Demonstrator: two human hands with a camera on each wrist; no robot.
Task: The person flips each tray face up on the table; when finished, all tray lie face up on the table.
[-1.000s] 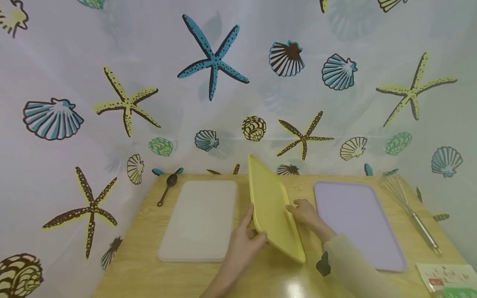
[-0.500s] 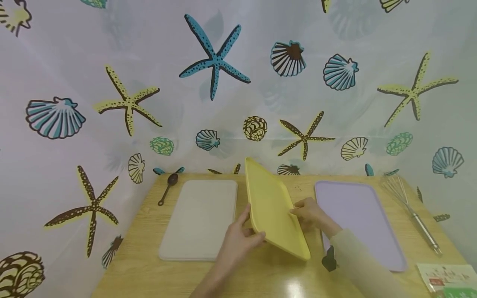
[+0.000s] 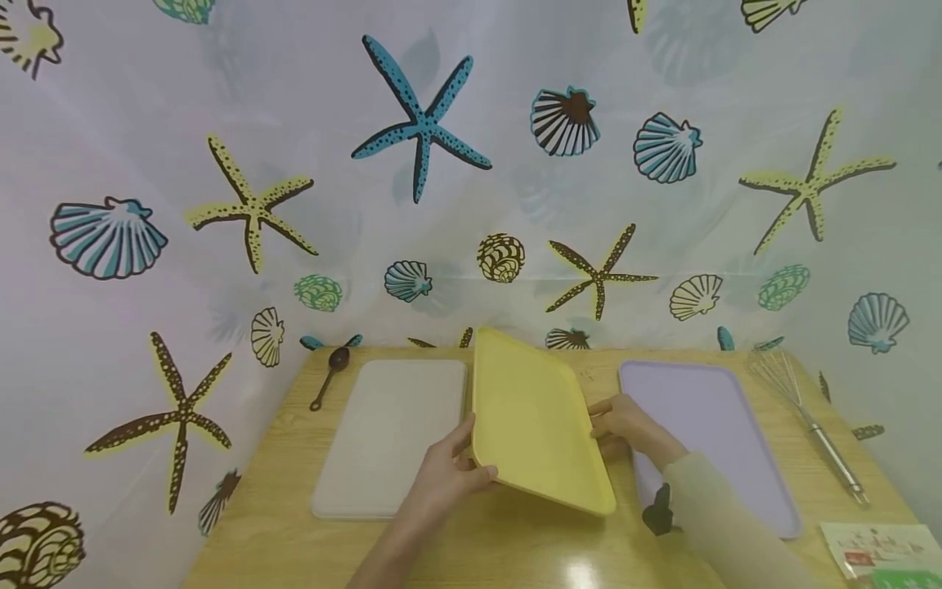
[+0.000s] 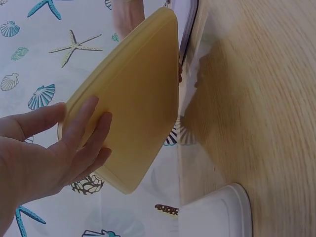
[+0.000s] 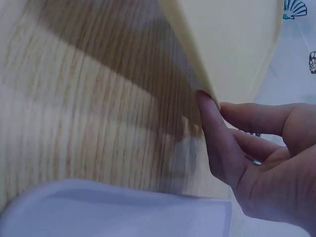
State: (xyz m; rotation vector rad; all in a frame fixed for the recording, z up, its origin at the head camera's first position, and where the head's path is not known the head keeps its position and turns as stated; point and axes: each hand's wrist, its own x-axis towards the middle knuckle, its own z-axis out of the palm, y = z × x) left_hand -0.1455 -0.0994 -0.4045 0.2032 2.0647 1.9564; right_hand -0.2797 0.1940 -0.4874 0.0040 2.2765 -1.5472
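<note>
A yellow tray [image 3: 537, 417] is held tilted over the middle of the table, its left side higher than its right. My left hand [image 3: 445, 470] grips its left edge, thumb on the near rim. In the left wrist view the fingers [image 4: 101, 128] spread across the underside of the tray [image 4: 133, 108]. At the right edge my right hand [image 3: 629, 425] pinches the rim. The right wrist view shows that hand [image 5: 266, 153] with thumb and fingertips on either side of the tray's edge [image 5: 197, 59], above the wood.
A white tray [image 3: 393, 442] lies to the left and a lavender tray [image 3: 706, 442] to the right. Beyond them are a dark spoon [image 3: 331, 378] at far left and a whisk [image 3: 824, 442] at far right. A printed packet [image 3: 876, 548] sits at the near right corner. A shell-patterned curtain [image 3: 471, 204] hangs behind.
The yellow tray has tipped from steep toward flatter, its raised left edge coming down and left. My left hand has moved left with it; the right has shifted slightly right.
</note>
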